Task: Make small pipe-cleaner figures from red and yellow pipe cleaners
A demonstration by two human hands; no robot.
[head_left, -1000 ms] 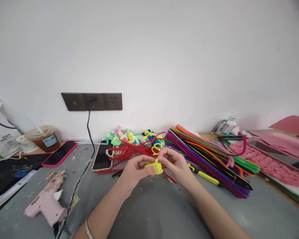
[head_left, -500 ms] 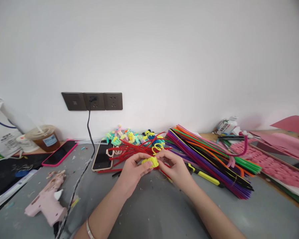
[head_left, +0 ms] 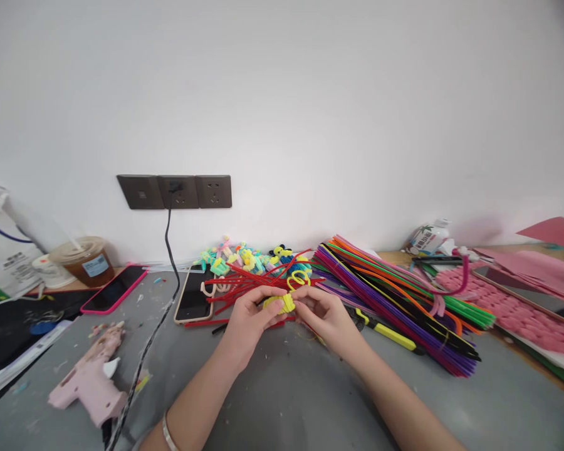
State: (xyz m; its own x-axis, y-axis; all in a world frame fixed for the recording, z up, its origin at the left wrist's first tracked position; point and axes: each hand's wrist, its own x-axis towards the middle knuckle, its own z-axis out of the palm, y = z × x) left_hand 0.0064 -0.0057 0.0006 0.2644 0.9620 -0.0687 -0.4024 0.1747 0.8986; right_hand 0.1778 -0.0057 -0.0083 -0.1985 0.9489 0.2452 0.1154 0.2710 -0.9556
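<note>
Both my hands meet over the grey table [head_left: 286, 394], pinching a small yellow pipe-cleaner coil [head_left: 280, 303] between them. My left hand [head_left: 250, 317] grips its left side with thumb and fingers closed. My right hand [head_left: 326, 315] holds the right side, fingers curled around it. Just behind them lie loose red pipe cleaners [head_left: 244, 283] and a yellow loop [head_left: 297, 279].
A big bundle of coloured pipe cleaners [head_left: 395, 294] lies right. Small finished figures [head_left: 244, 255] sit by the wall. Two phones [head_left: 193, 294] [head_left: 113, 289], a pink glue gun [head_left: 90, 378] with black cord [head_left: 143, 351], an iced drink [head_left: 85, 259], a yellow cutter [head_left: 389, 333] and pink sheets [head_left: 526, 294] surround.
Both hands have moved slightly away from me toward the red pipe cleaners, carrying the yellow coil, which now sits more tucked between the fingers.
</note>
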